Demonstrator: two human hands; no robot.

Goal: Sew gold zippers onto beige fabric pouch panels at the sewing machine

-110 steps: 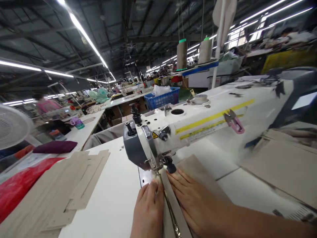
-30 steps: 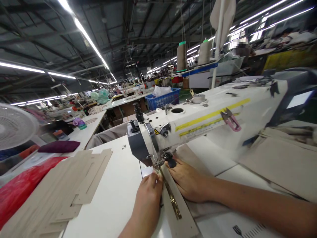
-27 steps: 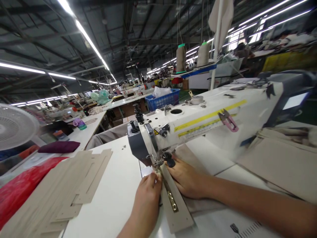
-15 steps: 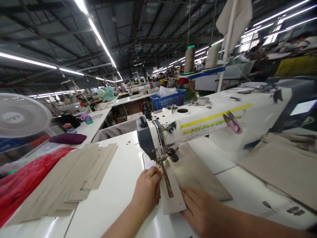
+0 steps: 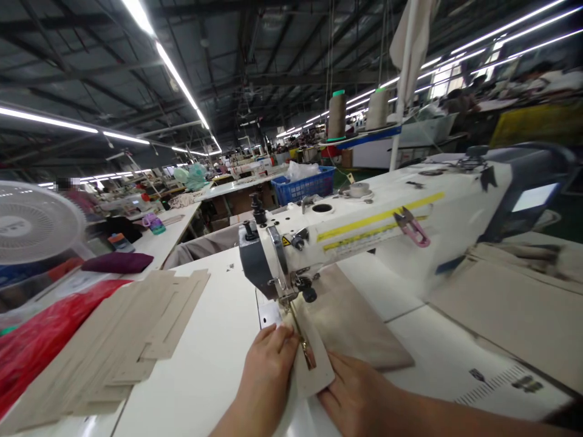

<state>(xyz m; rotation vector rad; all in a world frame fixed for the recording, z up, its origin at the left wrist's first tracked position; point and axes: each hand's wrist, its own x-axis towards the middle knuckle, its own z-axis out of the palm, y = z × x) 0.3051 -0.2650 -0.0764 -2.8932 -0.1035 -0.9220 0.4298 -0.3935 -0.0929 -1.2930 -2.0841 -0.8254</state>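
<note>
A beige slotted panel (image 5: 319,368) lies under the needle area of a white sewing machine (image 5: 364,224). In its long slot shows a zipper (image 5: 303,340) with shiny, gold-coloured metal. My left hand (image 5: 268,367) is closed at the panel's left edge, fingertips bunched beside the slot just in front of the presser foot (image 5: 289,297). The near right corner of the panel is pinched by my right hand (image 5: 359,388), whose thumb lies partly out of sight. Beneath and to the right spreads a larger beige fabric piece (image 5: 359,321), running back under the machine arm.
Several slotted beige panels (image 5: 132,340) are stacked on the left, beside red plastic (image 5: 59,340) and a white fan (image 5: 36,224). Pink-handled thread snips (image 5: 412,227) hang on the machine arm. More beige fabric (image 5: 510,309) lies at right. A blue basket (image 5: 305,185) stands behind.
The panel's near end and my right hand have shifted slightly left and nearer me. My left hand sits lower along the slot, baring more zipper. The camera view has shifted a little too.
</note>
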